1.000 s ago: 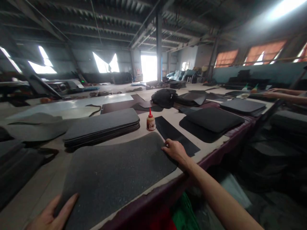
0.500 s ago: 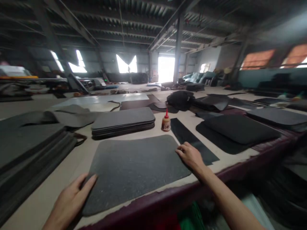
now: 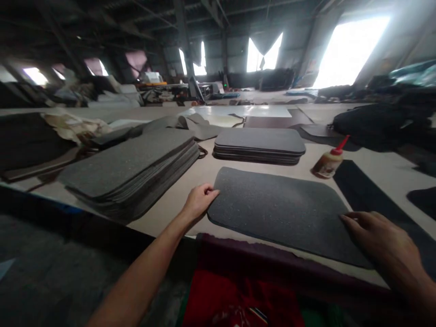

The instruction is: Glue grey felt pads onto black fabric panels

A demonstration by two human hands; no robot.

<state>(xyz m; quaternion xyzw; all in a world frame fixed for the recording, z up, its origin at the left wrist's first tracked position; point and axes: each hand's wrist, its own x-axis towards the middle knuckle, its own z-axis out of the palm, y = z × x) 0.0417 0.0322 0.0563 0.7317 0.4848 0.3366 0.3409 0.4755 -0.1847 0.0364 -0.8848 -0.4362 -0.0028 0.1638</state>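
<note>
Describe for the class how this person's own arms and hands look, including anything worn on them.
The left hand and right hand wear no gloves. The left forearm is slim, with no sleeve or wristband showing; the right forearm also looks bare but is cut off by the picture's edge. Any sleeves higher up are out of view.

On my desk [image 3: 381, 172] I am seeing a red-tipped bottle [image 3: 327, 164], a black strip [image 3: 363, 190] slanting toward the near edge, and a glossy sheet [image 3: 238, 111] lying toward the far edge.
</note>
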